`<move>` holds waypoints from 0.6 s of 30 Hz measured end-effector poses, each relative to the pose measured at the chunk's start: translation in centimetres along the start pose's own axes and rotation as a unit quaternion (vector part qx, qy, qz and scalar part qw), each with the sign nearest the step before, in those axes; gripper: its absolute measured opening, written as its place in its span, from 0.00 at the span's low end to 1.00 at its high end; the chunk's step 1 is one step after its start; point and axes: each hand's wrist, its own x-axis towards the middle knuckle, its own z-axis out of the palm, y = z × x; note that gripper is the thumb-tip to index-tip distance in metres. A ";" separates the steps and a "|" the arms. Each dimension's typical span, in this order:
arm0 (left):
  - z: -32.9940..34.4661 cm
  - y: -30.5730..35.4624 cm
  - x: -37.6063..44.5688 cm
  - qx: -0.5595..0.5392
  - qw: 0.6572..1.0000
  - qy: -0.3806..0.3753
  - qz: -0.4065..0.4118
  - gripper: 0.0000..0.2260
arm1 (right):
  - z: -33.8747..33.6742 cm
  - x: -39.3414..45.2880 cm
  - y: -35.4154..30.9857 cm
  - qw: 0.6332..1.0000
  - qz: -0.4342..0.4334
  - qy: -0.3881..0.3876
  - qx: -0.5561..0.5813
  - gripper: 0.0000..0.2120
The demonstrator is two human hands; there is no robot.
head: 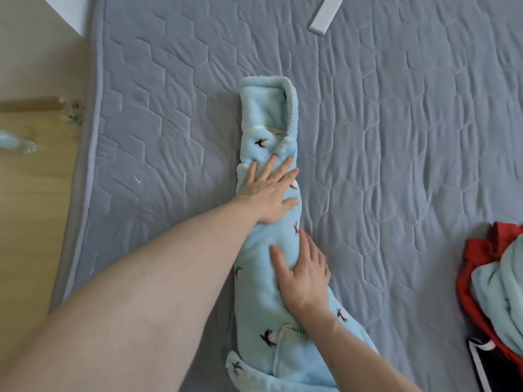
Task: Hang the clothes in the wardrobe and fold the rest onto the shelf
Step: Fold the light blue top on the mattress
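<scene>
Quilted grey mattress (396, 137) (white bar (327, 14) on top).

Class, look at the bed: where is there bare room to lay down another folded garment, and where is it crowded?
Bare quilted mattress lies open between the blue fleece garment and the pile of clothes, and up toward the white strip. Another bare patch runs from the garment to the mattress's left edge. It is crowded along the garment, where the left hand and right hand press flat, and at the pile.

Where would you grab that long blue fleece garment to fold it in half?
Probably at the collar end of the fleece garment, reaching in from the far side. It lies as a narrow strip, and the left hand and right hand press flat mid-length, leaving that end free to lift.
</scene>
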 end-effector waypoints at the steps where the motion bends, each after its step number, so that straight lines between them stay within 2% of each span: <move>1: 0.3 0.1 0.4 0.004 1.000 -0.014 -0.006 0.32 | 0.1 0.3 0.7 1.000 0.017 0.002 -0.022 0.40; 3: 0.6 0.6 1.1 -0.003 0.999 -0.028 -0.018 0.32 | 0.2 1.1 1.7 0.999 0.029 0.001 -0.045 0.37; 5: 0.3 0.9 1.0 -0.032 0.999 -0.008 -0.025 0.33 | 0.1 1.9 1.9 0.998 0.031 -0.013 -0.049 0.34; 7: 0.0 1.2 -0.9 -0.123 0.986 0.112 -0.026 0.32 | -1.1 2.1 1.8 0.997 0.042 -0.058 -0.005 0.36; 8: 0.1 1.3 -2.5 -0.195 0.960 0.200 -0.028 0.31 | -1.9 2.2 2.0 0.995 0.045 -0.084 0.040 0.38; 9: 0.5 1.7 -4.7 -0.271 0.919 0.282 -0.042 0.32 | -3.0 1.8 2.3 0.989 0.051 -0.110 0.085 0.42; 10: 1.2 2.2 -7.3 -0.337 0.876 0.336 -0.081 0.34 | -4.4 1.1 2.8 0.983 0.059 -0.135 0.114 0.46; 11: 2.3 2.8 -10.3 -0.392 0.841 0.346 -0.141 0.37 | -5.7 -0.1 3.5 0.978 0.068 -0.159 0.115 0.49; 13: 4.8 4.0 -16.5 -0.510 0.784 0.251 -0.250 0.42 | -7.7 -3.1 5.6 0.974 0.082 -0.199 0.073 0.49; 15: 7.7 5.3 -22.2 -0.621 0.725 0.094 -0.281 0.35 | -8.7 -6.2 7.7 0.967 0.111 -0.226 0.043 0.44; 17: 10.3 7.2 -26.2 -0.658 0.703 -0.041 -0.267 0.32 | -9.0 -8.3 9.0 0.958 0.144 -0.241 0.065 0.41; 18: 11.6 8.2 -27.5 -0.662 0.701 -0.071 -0.255 0.33 | -8.9 -8.9 9.4 0.952 0.160 -0.243 0.089 0.41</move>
